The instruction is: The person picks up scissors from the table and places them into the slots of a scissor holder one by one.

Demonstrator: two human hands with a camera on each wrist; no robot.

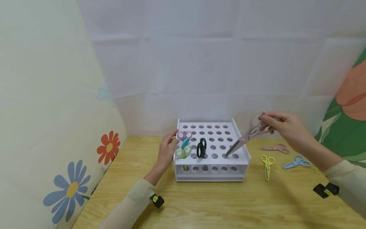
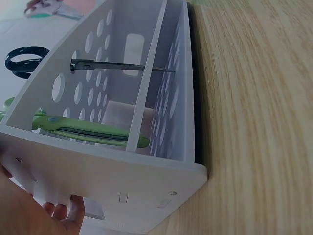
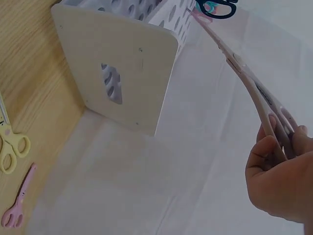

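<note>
Wooden table (image 1: 211,203), rack (image 1: 211,162) holding four scissors (image 2: 93,127), pale pair (image 1: 244,139) in right hand (image 1: 288,127)

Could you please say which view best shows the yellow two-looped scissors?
The head view: the yellow two-looped scissors appear whole there. The right wrist view crops them at its left edge; the left wrist view lacks them.
</note>
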